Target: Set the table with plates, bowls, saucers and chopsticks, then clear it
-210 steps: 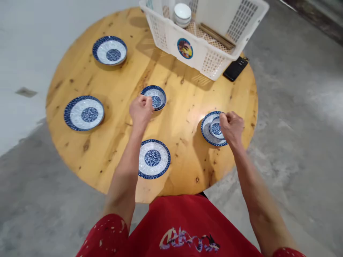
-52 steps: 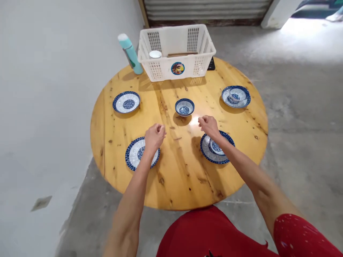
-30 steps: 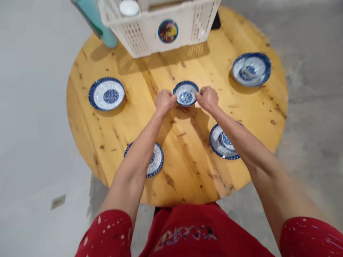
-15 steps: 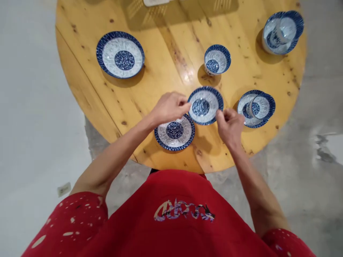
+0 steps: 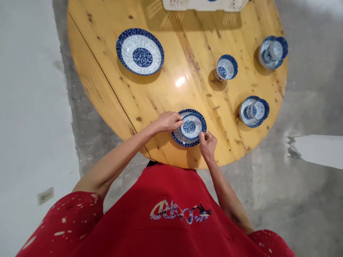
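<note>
Head cam: L hand [image 5: 170, 122] & R hand [image 5: 207, 143] both pinched on rim of sm. bowl [image 5: 190, 127], lower ctr of frame, over lg. plate [image 5: 177, 135]; bowl-plate contact unclear.

My left hand [image 5: 169, 121] hides part of the rim of the small bowl [image 5: 189, 126]; my right hand [image 5: 208, 144] covers another part. The bowl conceals the middle of the plate [image 5: 177, 136], and I cannot tell whether they touch. The upper edge crops the basket [image 5: 199, 5] and the table [image 5: 171, 92]; the lower edge, my shirt [image 5: 160, 235].
</note>
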`<state>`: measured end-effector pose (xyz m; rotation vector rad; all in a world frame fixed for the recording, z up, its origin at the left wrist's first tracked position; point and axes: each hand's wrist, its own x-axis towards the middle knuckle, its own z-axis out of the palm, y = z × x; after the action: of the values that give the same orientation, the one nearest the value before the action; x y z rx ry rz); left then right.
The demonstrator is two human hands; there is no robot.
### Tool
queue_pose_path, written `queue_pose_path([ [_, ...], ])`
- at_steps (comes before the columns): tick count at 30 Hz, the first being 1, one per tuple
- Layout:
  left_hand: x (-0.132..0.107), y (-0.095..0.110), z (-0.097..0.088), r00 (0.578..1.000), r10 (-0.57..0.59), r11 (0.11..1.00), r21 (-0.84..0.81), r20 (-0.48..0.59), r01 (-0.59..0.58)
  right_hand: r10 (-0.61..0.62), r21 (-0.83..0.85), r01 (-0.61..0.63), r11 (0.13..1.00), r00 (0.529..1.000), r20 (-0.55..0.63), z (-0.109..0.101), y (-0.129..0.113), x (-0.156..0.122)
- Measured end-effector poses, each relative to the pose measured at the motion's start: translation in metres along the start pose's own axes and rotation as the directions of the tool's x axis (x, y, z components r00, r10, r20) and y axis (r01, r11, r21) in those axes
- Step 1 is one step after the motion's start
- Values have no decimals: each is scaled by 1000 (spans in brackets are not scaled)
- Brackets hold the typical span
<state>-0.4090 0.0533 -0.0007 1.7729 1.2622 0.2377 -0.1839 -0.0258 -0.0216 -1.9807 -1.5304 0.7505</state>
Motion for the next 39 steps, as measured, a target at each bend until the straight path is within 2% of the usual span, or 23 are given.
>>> queue_pose_path([
  [3,4,-4,4,1000,9,999,-42,-9,-9,12,-19,-12,1000,1000,-11,1,1,-3],
  [8,8,-8,7,999,35,999,37,36,-36,8,-53,-9,999,1000,-18,2,3,-6],
  [13,8,-7,3,995,11,999,38,97,-15,-2,-112,2,994,1000,3,0,2,-7],
  [21,11,-7,-5,994,14,998,54,109,-20,-29,-168,32,985,999,21,-3,5,-9],
  [23,8,-7,-11,997,-8,999,42,78,4,-21,-156,22,987,1000,9,-6,8,-11],
  [28,-5,-9,-29,988,-86,996,-33,-131,83,79,-114,-83,990,996,-44,-17,15,-19],
  [30,-13,-13,-32,978,-102,992,-86,-180,87,116,-79,-120,990,992,-56,-18,15,-22],
  [35,-30,-24,-30,965,-118,982,-170,-233,79,181,36,-179,983,981,-66,-18,9,-23],
  [39,-39,-30,-27,959,-133,978,-193,-250,85,163,59,-159,985,984,-70,-17,6,-22],
])
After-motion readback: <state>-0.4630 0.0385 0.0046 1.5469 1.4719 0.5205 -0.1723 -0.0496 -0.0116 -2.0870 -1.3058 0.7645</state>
